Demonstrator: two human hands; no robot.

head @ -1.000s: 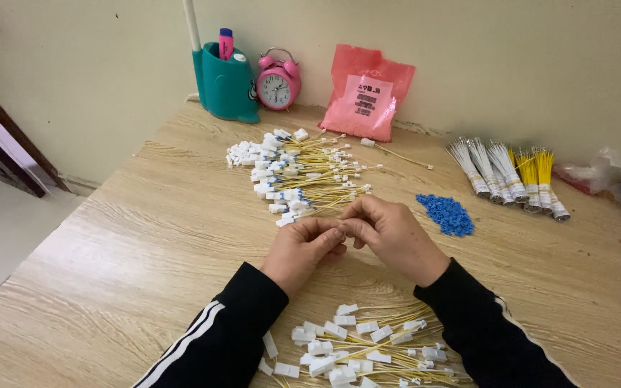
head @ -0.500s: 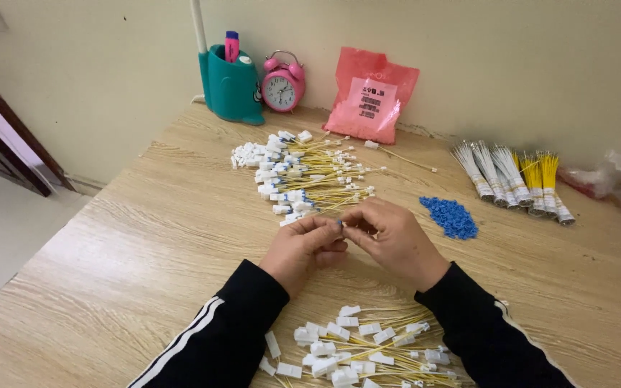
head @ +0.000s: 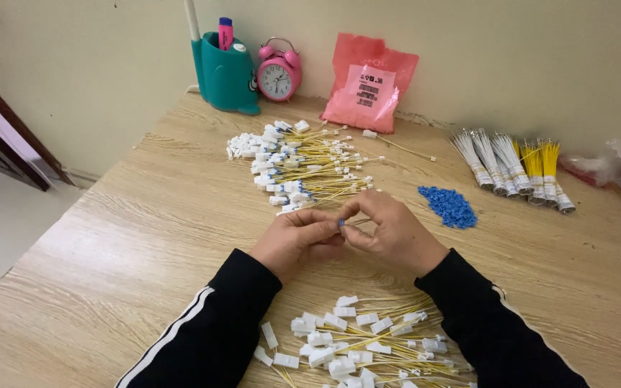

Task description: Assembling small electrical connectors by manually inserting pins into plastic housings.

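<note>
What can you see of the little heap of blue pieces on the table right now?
The heap of blue pieces is a loose, low mound of many tiny bright blue bits, plastic by the look of them; single shapes are too small to tell. It lies on the bare wooden table, just beyond the right hand and in front of the taped wire bundles. Nothing touches it.

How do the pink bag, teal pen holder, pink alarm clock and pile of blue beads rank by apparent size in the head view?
1. Pink bag, largest.
2. Teal pen holder.
3 and 4. Pink alarm clock and pile of blue beads look alike in size; the beads lie nearer the camera, so unranked.
</note>
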